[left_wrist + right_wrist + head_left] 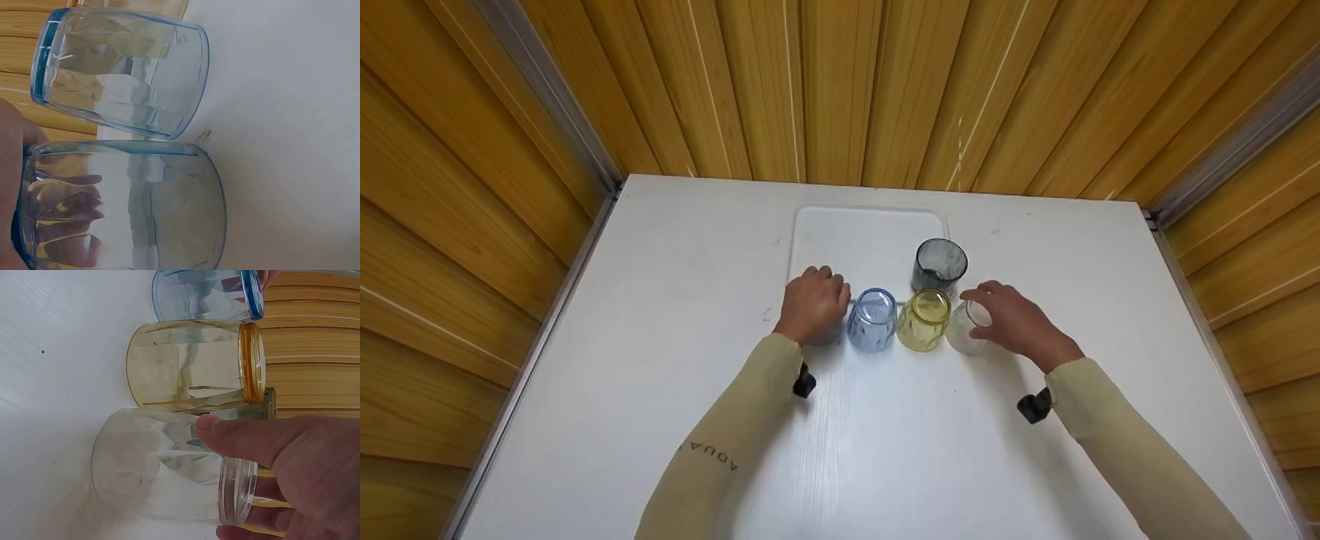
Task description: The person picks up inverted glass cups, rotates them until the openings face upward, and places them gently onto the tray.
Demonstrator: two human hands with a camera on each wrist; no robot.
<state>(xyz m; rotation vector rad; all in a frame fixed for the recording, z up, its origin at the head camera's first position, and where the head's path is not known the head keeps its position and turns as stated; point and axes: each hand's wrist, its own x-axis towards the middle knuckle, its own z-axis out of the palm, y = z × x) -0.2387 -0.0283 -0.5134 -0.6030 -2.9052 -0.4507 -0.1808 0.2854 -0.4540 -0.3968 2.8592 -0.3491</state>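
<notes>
Several ribbed glasses stand upside down in a row on the white table. My left hand (814,304) reaches over the left end and grips the thick base of a pale blue glass (124,208), mostly hidden under it in the head view. Beside that glass stands another blue glass (872,330), then a yellow glass (922,324). At the right end, my right hand (1016,322) holds a clear glass (157,467), thumb on its near side and fingers around the far side. Behind the yellow one, a dark grey glass (940,262) stands with its mouth up.
A white tray (855,232) lies behind the row, and the grey glass is at its front right corner. Yellow wood-patterned walls (840,90) rise at the back and both sides of the white table (697,247).
</notes>
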